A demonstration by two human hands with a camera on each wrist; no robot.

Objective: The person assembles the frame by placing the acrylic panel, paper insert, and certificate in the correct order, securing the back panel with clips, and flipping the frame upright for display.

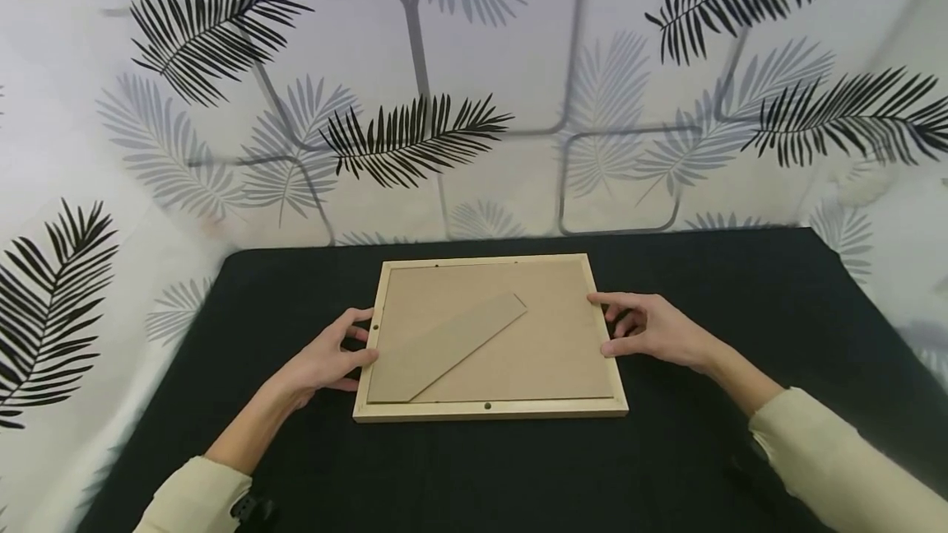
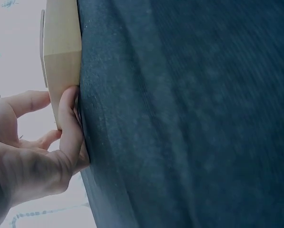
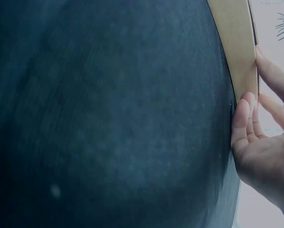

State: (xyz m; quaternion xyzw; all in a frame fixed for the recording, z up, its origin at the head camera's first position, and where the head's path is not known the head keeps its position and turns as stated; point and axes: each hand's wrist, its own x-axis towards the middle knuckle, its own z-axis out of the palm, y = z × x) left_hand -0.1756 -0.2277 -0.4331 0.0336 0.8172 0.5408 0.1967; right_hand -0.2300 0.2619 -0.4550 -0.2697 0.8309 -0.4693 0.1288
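Note:
A light wooden picture frame [image 1: 551, 411] lies back side up on the black cloth, its brown backing board [image 1: 474, 368] showing. A flat easel leg [image 1: 452, 344] slants across that board, folded down. My left hand [image 1: 326, 360] grips the frame's left side, thumb over the top edge; in the left wrist view its fingertips [image 2: 70, 95] press the outer side, low by the cloth. On the opposite side my right hand [image 1: 655, 327] holds the right edge between thumb and fingers. The right wrist view shows fingertips [image 3: 241, 111] against the frame's outer side.
Black cloth [image 1: 489, 484] covers the table around the frame. Behind it hangs a pale curtain [image 1: 489, 48] printed with dark and grey leaves. Small dark fasteners [image 1: 487, 406] sit along the frame's rim.

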